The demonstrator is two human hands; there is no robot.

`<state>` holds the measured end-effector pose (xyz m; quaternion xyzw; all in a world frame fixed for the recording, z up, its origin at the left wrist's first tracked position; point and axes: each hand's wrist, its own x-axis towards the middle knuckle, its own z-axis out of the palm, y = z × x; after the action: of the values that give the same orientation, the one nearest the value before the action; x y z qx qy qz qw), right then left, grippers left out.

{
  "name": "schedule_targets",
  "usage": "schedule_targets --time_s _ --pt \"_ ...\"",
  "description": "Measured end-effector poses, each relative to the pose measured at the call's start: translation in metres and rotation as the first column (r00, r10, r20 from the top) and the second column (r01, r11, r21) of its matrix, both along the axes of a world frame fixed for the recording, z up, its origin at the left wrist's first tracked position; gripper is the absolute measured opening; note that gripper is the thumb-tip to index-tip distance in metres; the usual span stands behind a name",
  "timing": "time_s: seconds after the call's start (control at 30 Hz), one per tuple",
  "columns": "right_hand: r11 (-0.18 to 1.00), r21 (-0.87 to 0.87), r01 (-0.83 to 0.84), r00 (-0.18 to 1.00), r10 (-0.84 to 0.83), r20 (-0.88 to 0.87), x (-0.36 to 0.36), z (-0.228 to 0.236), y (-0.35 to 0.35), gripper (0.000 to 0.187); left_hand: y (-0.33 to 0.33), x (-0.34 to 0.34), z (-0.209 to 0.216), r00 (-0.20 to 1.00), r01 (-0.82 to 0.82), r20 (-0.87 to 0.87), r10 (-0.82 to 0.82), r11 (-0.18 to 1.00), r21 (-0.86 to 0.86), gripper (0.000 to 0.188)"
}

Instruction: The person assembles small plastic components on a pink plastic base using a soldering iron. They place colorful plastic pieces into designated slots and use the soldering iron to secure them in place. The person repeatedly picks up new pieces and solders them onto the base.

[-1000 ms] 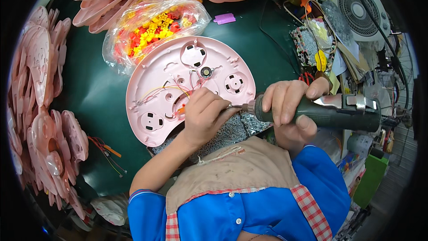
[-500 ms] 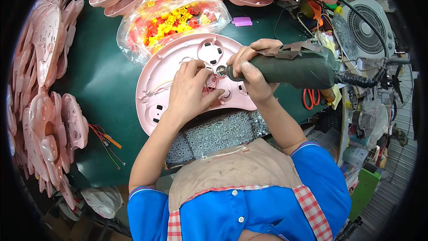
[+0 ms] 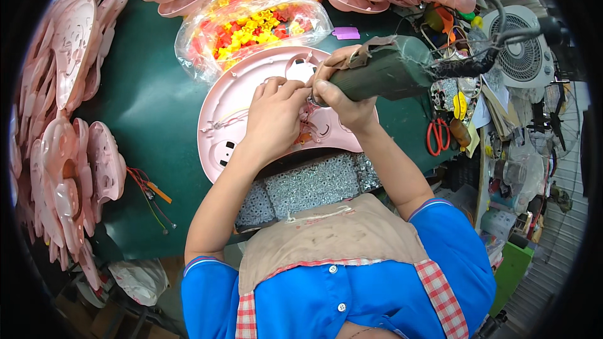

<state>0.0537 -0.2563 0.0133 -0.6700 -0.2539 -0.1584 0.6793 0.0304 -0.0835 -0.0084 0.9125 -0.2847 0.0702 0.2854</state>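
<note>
A pink plastic shell (image 3: 235, 81) lies on the green table with its hollow side up, holding thin wires and round recesses. My right hand (image 3: 342, 97) is wrapped around a dark green electric screwdriver (image 3: 389, 75), whose front end points down and left into the shell. Right beside that end, my left hand (image 3: 276, 116) bends its fingers together over the shell's middle. Its fingertips and whatever they may pinch are hidden. Thin red wires (image 3: 308, 110) show between the two hands. The screwdriver's tip is out of sight behind my fingers.
A clear bag of red and yellow star-shaped pieces (image 3: 251, 31) lies behind the shell. Pink shells are stacked at the left (image 3: 59, 169) and far edge. Small metal parts (image 3: 311, 182) fill a tray before me. Red-handled scissors (image 3: 438, 137) and a fan (image 3: 518, 47) are at right.
The screwdriver's rear end has swung up and left, and its front end sits lower in the shell. My left fingers have drawn together toward it. The view has shifted slightly.
</note>
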Motion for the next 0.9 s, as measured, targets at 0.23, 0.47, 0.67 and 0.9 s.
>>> schedule_targets --time_s 0.23,0.47,0.67,0.9 --pt "0.915 0.273 0.298 0.954 -0.278 -0.109 -0.004 0.034 -0.053 0.047 0.048 -0.007 -0.001 0.987 -0.156 -0.065 0.149 0.98 -0.121 0.044" --pt "0.709 -0.303 0.637 0.632 -0.256 0.732 -0.034 0.07 -0.076 0.04 0.05 0.008 0.001 1.0 0.026 -0.007 -0.025 0.997 0.077 0.023" --pt "0.503 -0.864 0.021 0.965 0.214 0.148 0.007 -0.01 -0.035 0.025 0.056 0.017 0.008 0.997 0.082 0.004 -0.083 0.992 0.096 0.01" --pt "0.546 -0.838 -0.009 0.954 0.255 0.156 0.011 -0.015 -0.022 0.021 0.074 -0.031 0.012 0.919 -0.16 -0.39 0.061 0.961 -0.227 0.01"
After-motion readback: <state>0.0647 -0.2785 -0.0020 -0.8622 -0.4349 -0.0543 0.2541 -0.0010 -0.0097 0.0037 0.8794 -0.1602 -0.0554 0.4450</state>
